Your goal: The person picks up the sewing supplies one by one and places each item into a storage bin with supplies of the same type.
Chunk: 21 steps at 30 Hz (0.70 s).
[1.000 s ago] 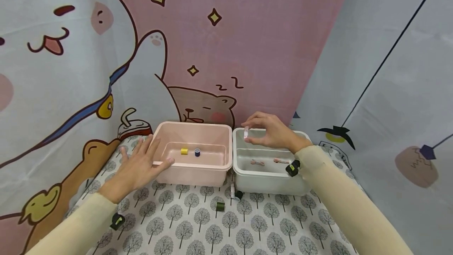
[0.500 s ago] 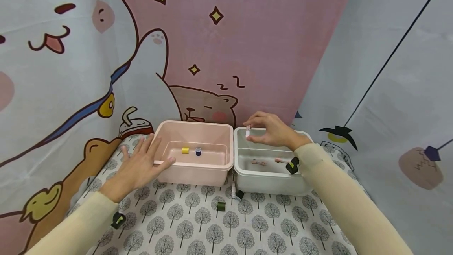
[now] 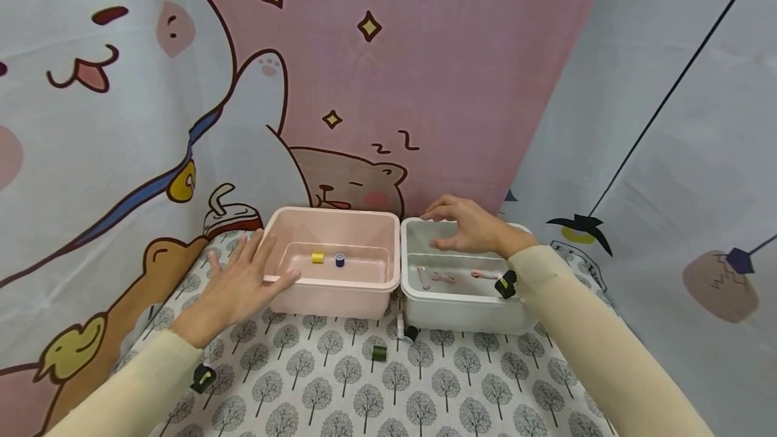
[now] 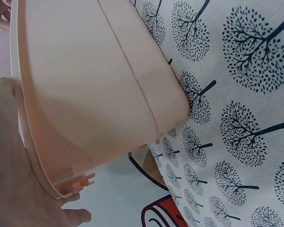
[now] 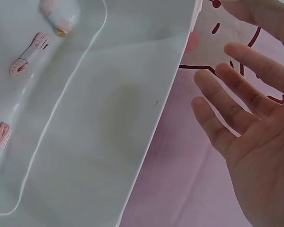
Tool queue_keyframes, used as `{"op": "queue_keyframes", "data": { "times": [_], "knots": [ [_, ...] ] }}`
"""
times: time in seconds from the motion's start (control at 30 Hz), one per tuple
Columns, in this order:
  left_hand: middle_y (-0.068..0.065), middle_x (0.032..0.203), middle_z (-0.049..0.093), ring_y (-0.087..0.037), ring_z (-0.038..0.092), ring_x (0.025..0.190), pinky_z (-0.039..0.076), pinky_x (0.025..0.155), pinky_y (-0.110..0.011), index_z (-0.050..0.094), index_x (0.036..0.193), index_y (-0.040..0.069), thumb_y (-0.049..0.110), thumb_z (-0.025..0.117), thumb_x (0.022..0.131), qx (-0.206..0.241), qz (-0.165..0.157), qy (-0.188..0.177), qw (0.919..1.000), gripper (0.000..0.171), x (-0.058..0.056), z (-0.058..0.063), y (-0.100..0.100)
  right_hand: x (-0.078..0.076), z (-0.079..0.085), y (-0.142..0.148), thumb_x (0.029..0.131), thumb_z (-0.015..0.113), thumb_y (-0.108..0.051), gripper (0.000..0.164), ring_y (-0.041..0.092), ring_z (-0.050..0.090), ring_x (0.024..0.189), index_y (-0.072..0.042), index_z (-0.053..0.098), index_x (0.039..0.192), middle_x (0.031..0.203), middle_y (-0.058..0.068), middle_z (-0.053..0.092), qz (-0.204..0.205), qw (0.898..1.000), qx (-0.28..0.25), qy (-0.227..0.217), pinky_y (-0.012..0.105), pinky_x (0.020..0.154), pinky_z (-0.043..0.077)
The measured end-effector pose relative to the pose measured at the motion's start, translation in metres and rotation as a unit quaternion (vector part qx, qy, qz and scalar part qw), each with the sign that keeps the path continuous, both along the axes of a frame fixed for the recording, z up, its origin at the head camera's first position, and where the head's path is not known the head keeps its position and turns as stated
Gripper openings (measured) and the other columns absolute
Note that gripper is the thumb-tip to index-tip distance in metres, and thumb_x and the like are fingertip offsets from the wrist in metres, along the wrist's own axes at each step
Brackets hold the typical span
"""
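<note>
A green spool [image 3: 379, 354] lies nearest on the tree cloth [image 3: 273, 349], with a black spool [image 3: 412, 333] a bit farther on by the tubs. Then the left hand [image 3: 239, 286] is at the near left corner of the pink tub [image 3: 334, 299], fingers spread, with a yellow spool [image 3: 318, 258] and a blue spool [image 3: 340, 259] inside. Beside it, three little pink-and-white things [image 3: 443, 278] lie in the pale tub [image 3: 464, 312], and above them the right hand [image 3: 470, 224] hangs with its fingers apart, holding nothing, before the pink wall cloth [image 3: 473, 86].
</note>
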<state>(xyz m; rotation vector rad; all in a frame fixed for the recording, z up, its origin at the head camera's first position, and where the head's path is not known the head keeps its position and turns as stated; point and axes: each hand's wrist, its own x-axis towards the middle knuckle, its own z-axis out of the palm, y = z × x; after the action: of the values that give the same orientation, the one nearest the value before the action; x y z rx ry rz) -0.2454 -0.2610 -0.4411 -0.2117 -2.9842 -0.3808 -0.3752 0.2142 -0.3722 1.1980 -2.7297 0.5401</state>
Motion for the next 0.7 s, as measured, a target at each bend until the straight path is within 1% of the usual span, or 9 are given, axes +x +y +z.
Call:
{"op": "queue_keyframes", "data": {
  "times": [0.23,0.43,0.7],
  "knots": [
    [-0.026,0.196,0.009,-0.063,0.008,0.179,-0.010,0.129,-0.099,0.020,0.188,0.010,0.083,0.044,0.113,0.000,0.000,-0.002,1.0000,0.107,0.000,0.001,0.001,0.004,0.002,0.003,0.097,0.095,-0.026,0.050,0.036,0.073,0.140,-0.014,0.082,0.144,0.149,0.009,0.076,-0.002,1.000,0.000,-0.003,0.061,0.121,0.060],
    [-0.026,0.196,0.010,-0.064,0.009,0.179,-0.009,0.129,-0.099,0.020,0.188,0.010,0.084,0.043,0.112,0.001,-0.002,-0.002,1.0000,0.108,0.000,0.000,0.001,0.010,0.005,0.002,0.096,0.095,-0.025,0.051,0.035,0.073,0.139,-0.015,0.082,0.144,0.148,0.008,0.077,0.003,1.000,-0.008,0.002,0.061,0.122,0.060],
    [-0.027,0.195,0.010,-0.064,0.010,0.178,-0.008,0.128,-0.099,0.020,0.188,0.010,0.086,0.041,0.112,0.000,-0.004,-0.001,1.0000,0.109,0.001,0.002,0.001,0.018,0.008,-0.001,0.096,0.094,-0.023,0.050,0.031,0.075,0.137,-0.014,0.082,0.143,0.146,0.007,0.078,0.020,0.999,-0.019,0.016,0.058,0.122,0.061]
  ]
}}
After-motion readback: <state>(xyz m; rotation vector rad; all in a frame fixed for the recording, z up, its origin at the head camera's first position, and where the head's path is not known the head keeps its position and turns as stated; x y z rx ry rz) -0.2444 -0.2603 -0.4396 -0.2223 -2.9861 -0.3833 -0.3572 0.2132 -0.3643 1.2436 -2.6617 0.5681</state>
